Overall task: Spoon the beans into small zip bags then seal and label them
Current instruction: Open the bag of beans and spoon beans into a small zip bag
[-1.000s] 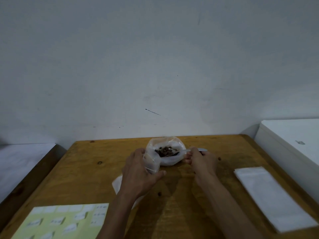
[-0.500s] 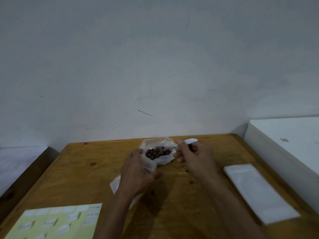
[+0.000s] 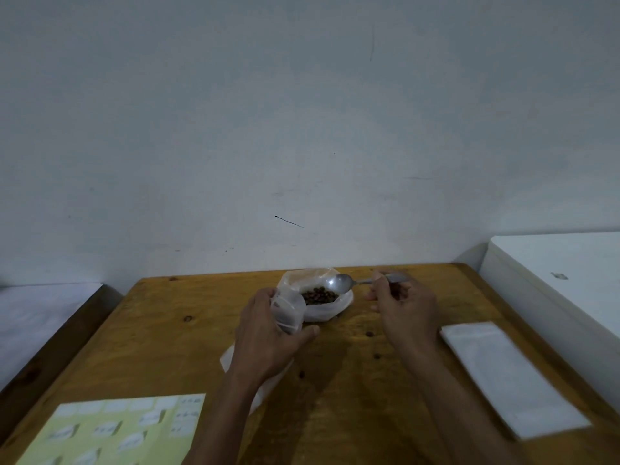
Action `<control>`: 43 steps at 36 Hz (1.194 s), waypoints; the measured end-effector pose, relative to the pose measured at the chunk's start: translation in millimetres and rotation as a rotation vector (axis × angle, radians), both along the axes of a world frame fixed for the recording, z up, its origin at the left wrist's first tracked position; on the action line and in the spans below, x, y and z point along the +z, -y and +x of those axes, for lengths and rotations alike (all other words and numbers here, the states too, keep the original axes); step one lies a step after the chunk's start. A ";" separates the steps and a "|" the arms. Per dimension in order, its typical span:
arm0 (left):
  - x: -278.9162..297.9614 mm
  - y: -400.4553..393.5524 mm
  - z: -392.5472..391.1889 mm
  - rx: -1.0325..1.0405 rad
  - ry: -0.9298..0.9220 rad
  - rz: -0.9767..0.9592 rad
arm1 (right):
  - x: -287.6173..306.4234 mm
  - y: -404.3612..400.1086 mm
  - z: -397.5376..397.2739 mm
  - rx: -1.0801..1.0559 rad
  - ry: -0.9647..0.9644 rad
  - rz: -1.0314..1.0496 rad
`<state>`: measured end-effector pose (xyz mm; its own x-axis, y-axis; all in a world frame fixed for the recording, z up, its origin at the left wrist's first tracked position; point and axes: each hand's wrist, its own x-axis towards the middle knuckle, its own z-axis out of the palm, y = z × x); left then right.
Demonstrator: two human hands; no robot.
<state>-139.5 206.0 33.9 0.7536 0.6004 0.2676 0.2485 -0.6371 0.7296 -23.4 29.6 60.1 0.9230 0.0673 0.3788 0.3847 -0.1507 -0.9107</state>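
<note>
A clear plastic bag [image 3: 330,308] holding dark brown beans [image 3: 318,295] sits near the far edge of the wooden table [image 3: 174,344]. My left hand [image 3: 268,340] grips a small clear zip bag [image 3: 287,312] just left of the bean bag. My right hand [image 3: 402,308] pinches the handle of a metal spoon [image 3: 342,283], whose bowl hangs over the beans and looks empty. A flat white bag [image 3: 261,380] lies partly hidden under my left wrist.
A yellow label sheet [image 3: 110,429] with white stickers lies at the table's near left corner. A flat stack of white zip bags [image 3: 510,374] lies at the right. A white box [image 3: 567,283] stands beyond the right edge. A wall rises behind.
The spoon has come up out of the beans and now hangs over the bag with its bowl showing. My left hand has kept its hold on the small bag.
</note>
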 end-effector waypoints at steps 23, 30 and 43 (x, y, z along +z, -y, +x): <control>15.5 8.9 -21.3 0.024 0.179 -0.137 | 28.3 -22.2 -45.4 0.292 0.165 -0.404; 30.1 8.0 -31.5 0.012 0.208 -0.123 | 45.7 -39.1 -62.7 0.520 0.215 -0.506; 65.9 0.5 -56.0 -0.020 0.570 -0.341 | 64.1 -28.4 -48.9 0.313 0.495 -0.331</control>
